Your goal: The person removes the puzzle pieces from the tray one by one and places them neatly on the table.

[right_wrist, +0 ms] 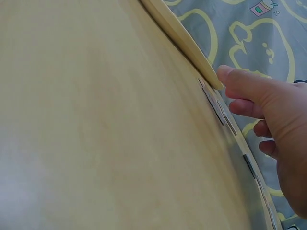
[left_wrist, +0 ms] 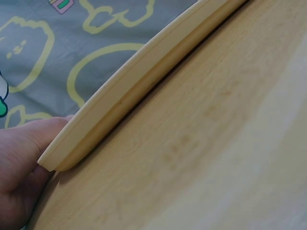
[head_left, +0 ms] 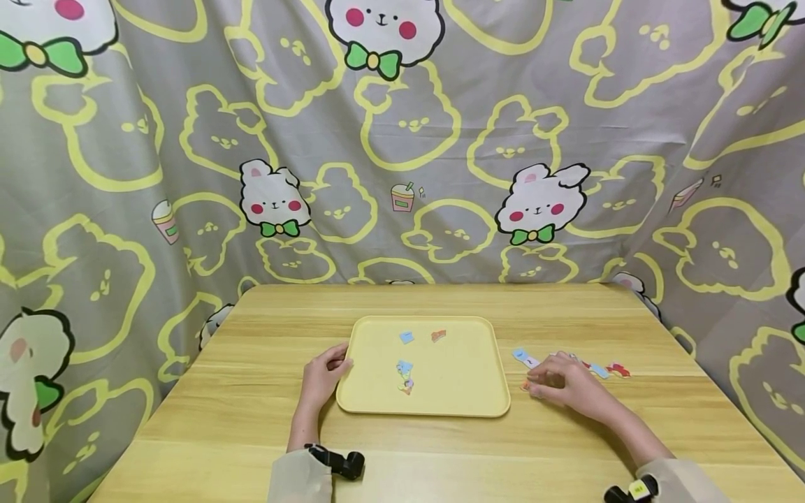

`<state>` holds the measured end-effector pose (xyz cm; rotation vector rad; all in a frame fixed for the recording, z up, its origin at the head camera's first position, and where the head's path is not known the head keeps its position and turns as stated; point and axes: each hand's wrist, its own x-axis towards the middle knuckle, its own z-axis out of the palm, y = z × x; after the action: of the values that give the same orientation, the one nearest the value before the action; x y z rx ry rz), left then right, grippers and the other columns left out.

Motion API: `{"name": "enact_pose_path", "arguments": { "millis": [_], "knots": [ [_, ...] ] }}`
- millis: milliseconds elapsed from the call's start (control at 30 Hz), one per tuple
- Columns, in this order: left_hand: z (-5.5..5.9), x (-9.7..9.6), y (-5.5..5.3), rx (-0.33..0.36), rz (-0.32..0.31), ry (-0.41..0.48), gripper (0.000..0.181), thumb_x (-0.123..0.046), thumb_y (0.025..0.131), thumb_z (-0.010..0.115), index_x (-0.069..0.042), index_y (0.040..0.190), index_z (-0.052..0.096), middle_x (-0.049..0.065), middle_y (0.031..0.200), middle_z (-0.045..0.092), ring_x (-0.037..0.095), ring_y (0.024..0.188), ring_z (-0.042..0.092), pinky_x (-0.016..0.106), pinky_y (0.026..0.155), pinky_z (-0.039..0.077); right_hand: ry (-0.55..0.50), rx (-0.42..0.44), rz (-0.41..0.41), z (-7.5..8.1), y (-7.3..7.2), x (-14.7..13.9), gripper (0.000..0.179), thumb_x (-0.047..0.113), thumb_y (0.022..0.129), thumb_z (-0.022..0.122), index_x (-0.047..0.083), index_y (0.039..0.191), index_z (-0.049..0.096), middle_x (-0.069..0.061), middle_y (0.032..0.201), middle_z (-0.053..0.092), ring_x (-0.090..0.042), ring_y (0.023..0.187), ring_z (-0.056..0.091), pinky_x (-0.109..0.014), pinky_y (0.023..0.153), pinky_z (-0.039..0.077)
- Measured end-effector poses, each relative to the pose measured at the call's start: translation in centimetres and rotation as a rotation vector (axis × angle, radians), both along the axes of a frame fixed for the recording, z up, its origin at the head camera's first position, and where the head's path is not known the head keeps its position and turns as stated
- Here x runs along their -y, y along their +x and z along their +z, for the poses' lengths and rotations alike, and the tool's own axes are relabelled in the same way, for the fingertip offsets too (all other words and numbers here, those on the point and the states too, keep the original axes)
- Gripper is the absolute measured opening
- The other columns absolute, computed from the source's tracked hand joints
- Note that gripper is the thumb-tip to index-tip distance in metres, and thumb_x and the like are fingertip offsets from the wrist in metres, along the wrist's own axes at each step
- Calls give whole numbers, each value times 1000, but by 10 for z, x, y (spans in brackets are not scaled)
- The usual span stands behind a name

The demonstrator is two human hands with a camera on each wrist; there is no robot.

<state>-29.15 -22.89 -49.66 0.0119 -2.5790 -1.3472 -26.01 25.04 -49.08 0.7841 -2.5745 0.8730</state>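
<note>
A pale yellow tray [head_left: 453,391] lies on the wooden table. At its left side my left hand [head_left: 322,377] grips the rim; in the left wrist view the thumb and fingers of that hand [left_wrist: 24,163] meet the tray's corner [left_wrist: 96,120]. On the tray lie a blue piece [head_left: 407,337], an orange piece [head_left: 438,335] and a joined colourful cluster [head_left: 405,377], like jigsaw puzzle pieces. My right hand [head_left: 566,381] hovers with bent fingers just over the loose pieces right of the tray. An orange piece [head_left: 525,385] shows by its fingertips, apparently not held.
Beyond the right hand lie a light blue piece [head_left: 599,370] and a red piece [head_left: 619,369]. A blue and white piece [head_left: 525,358] sits near the tray's right rim. A patterned grey curtain [head_left: 402,175] surrounds the table [head_left: 428,454].
</note>
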Motion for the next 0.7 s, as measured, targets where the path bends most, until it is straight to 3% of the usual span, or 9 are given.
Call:
{"name": "enact_pose_path", "arguments": {
  "millis": [333, 533, 700],
  "knots": [
    [0, 1, 1, -12, 2, 0, 39, -13, 88, 73, -7, 126, 67, 15, 109, 74, 26, 100, 70, 19, 83, 56, -27, 25, -10, 4, -9, 10, 23, 23, 79, 81, 16, 100, 75, 15, 83, 63, 0, 78, 49, -22, 67, 36],
    [0, 0, 3, -37, 1, -3, 37, -12, 88, 73, -5, 124, 68, 16, 108, 74, 27, 98, 70, 27, 84, 58, -59, 9, 19, 5, -17, 20, 20, 18, 82, 79, 13, 101, 75, 7, 87, 68, -5, 82, 54, -22, 69, 48],
    [0, 0, 3, -38, 3, -4, 37, -12, 88, 72, -4, 124, 68, 16, 107, 74, 27, 98, 70, 31, 86, 58, -71, -23, 33, 7, -23, 29, 20, 17, 81, 79, 14, 101, 74, 8, 87, 68, -9, 83, 55, -24, 70, 49]
  ]
}}
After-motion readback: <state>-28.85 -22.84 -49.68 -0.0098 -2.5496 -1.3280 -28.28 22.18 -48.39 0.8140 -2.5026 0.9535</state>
